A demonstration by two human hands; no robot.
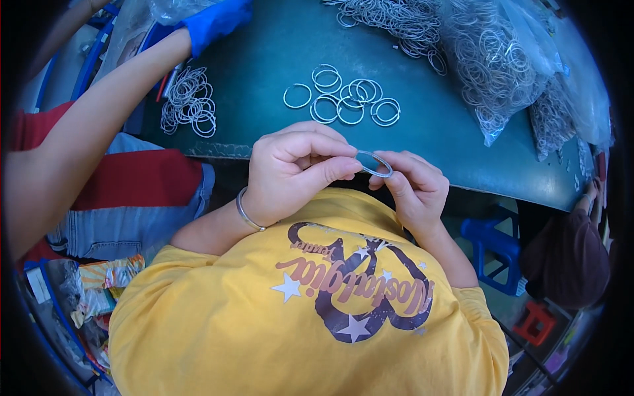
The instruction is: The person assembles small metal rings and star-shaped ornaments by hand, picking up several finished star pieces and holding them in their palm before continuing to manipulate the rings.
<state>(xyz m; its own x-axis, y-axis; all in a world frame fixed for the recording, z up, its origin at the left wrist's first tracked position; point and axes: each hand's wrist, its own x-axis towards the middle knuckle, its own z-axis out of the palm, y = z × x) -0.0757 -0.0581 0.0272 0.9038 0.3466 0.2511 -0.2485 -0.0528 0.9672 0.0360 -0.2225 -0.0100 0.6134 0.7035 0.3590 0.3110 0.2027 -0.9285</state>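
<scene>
Silver, the ring (380,158) is pinched by the left hand (294,168) and right hand (416,187), which cover its sides. They hide some near edge of the green table (244,112). Bare surface flanks the loose rings (355,99); farther, packed rings (492,66) blur inside a bag (491,131). A co-worker (86,145) wears a blue glove (218,25), cut off above.

Cool, soft, fairly even light covers the counter (254,92). My yellow shirt (224,317), on the near side of the counter, looks brightest, while the space under the counter's near edge sinks into dark shadow. Pale glints mark the plastic bag (490,66) at the counter's right. By that near edge, my left hand (290,165), right hand (421,187) and ring (385,163) look reasonably sharp. The counter's outline bows, and my view's corners fade black.
</scene>
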